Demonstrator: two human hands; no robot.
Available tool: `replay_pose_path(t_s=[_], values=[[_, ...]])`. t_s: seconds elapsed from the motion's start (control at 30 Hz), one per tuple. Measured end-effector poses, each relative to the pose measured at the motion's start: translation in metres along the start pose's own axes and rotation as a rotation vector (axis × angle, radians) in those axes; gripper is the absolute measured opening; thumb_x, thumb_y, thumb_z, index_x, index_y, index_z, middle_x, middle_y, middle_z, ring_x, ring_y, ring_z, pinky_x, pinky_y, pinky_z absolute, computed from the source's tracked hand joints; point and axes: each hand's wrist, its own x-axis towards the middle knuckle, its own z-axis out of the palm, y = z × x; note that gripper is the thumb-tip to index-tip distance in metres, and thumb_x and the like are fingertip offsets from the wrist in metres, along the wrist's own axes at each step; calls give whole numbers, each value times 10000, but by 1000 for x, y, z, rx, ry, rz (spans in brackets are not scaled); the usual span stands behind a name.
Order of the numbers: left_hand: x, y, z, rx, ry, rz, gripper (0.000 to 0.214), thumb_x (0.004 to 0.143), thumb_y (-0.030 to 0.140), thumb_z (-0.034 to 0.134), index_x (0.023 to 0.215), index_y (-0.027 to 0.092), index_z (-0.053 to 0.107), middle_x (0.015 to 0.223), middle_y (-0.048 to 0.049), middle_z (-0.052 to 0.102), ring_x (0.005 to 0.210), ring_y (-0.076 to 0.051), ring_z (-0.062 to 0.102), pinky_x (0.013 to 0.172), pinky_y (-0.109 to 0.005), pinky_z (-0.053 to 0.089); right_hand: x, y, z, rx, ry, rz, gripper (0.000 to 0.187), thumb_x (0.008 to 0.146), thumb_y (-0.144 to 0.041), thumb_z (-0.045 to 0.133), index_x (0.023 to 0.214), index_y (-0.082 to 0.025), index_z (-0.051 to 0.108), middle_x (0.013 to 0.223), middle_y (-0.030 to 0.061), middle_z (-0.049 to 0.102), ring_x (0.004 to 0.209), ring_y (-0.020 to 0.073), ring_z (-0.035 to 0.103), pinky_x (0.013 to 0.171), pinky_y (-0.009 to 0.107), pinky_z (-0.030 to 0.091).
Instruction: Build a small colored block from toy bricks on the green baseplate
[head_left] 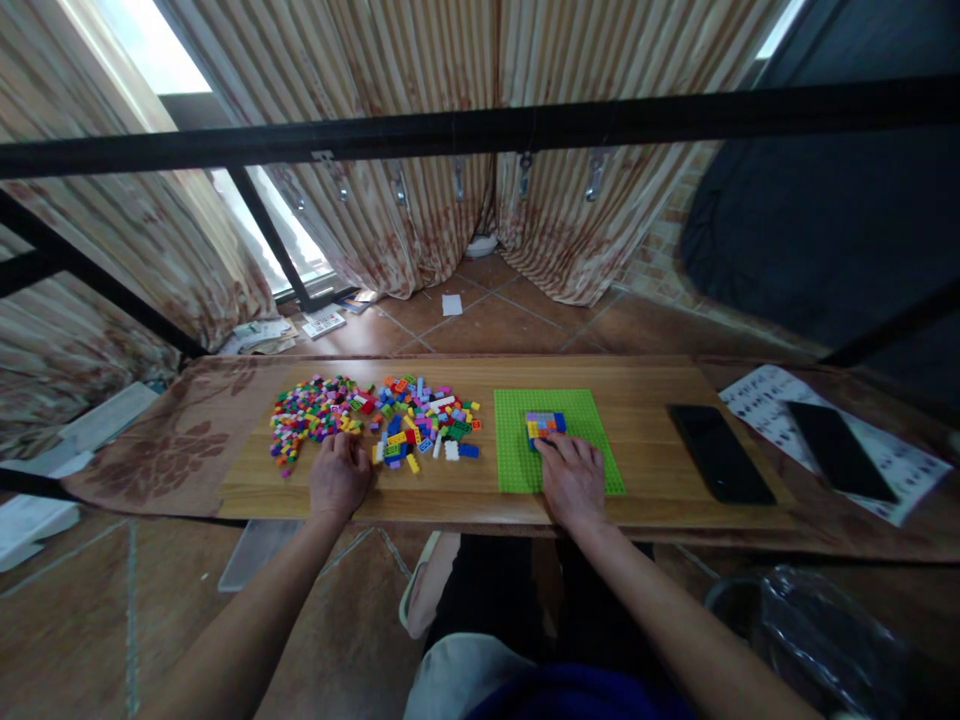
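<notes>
A green studded baseplate lies flat on the wooden board. On it sits a small block of toy bricks in purple, blue, yellow and orange. My right hand rests over the plate, its fingertips together against the near edge of that block; whatever they pinch is hidden. At the left, my left hand is closed, knuckles up, by the near edge of a pile of small bricks. Its fingertips are out of sight. Just right of it spreads a pile of larger bricks in many colours.
On the board's right lies a black phone-like slab. Beyond it, a second dark slab sits on a printed sheet. A black metal bar crosses above the far side. Below the board's left part is a clear plastic lid.
</notes>
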Motion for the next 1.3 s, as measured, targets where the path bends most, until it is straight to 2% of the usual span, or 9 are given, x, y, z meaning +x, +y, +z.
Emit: replay_pose_path(t_s=[0.2, 0.43, 0.6, 0.73, 0.8, 0.87, 0.97, 1.13, 1.3], values=[[-1, 0, 0, 3, -6, -3, 241, 875, 280, 439, 1017, 157, 590, 1028, -117, 602, 861, -230, 598, 690, -317, 438, 4, -1, -5, -65, -106, 14, 329, 908, -159, 449, 1163, -238, 641, 1221, 64, 622, 997, 241, 483, 800, 378, 285], [-2, 2, -5, 5, -10, 5, 247, 882, 279, 420, 1016, 154, 586, 1036, -124, 603, 863, -235, 599, 677, -320, 437, 18, -6, -18, -52, -188, 28, 337, 894, -150, 435, 1147, -220, 645, 1157, 72, 643, 982, 248, 487, 817, 393, 285], [-2, 1, -4, 9, -2, 3, 246, 882, 291, 422, 1013, 159, 583, 1020, -118, 608, 858, -235, 603, 669, -316, 431, 13, 4, -18, 108, -62, 89, 341, 899, -166, 413, 1131, -238, 653, 1142, 52, 658, 1025, 245, 484, 855, 387, 318], [-1, 0, -3, 6, -9, -5, 243, 874, 291, 438, 1022, 163, 582, 1030, -117, 610, 861, -235, 604, 669, -315, 427, 19, 27, -14, 254, 102, 320, 348, 902, -252, 405, 1161, -189, 628, 1165, 102, 638, 1061, 259, 496, 889, 401, 364], [0, 0, -4, 7, -15, -9, 245, 873, 294, 440, 1024, 164, 581, 1037, -119, 611, 863, -237, 604, 666, -316, 425, 28, 37, -11, 300, 119, 447, 383, 897, -304, 409, 1167, -124, 613, 1153, 157, 627, 1081, 272, 504, 915, 412, 375], [0, 1, -4, 10, -17, -13, 247, 874, 295, 436, 1024, 165, 582, 1043, -121, 611, 864, -238, 603, 662, -317, 423, 37, 41, -7, 326, 77, 512, 449, 891, -363, 422, 1199, -75, 577, 1160, 194, 609, 1114, 284, 505, 949, 422, 371], [0, 1, -4, 15, -17, -15, 250, 876, 294, 431, 1025, 164, 583, 1049, -124, 611, 866, -242, 602, 659, -321, 420, 47, 33, -1, 340, -38, 507, 579, 859, -455, 472, 1292, -70, 486, 1235, 208, 562, 1171, 300, 489, 979, 436, 361], [0, 3, -6, 11, -29, -21, 251, 873, 294, 439, 1035, 164, 580, 1047, -122, 607, 868, -243, 601, 659, -321, 422, 52, 12, 6, 269, -200, 571, 723, 779, -481, 587, 1369, -111, 393, 1312, 201, 506, 1213, 341, 454, 980, 470, 350], [-1, 5, -8, 5, -31, -27, 247, 874, 296, 437, 1028, 166, 580, 1052, -118, 604, 881, -244, 600, 671, -322, 423, 58, 13, 8, 278, -232, 616, 705, 725, -461, 644, 1346, -198, 439, 1334, 156, 486, 1224, 337, 437, 974, 484, 357]])
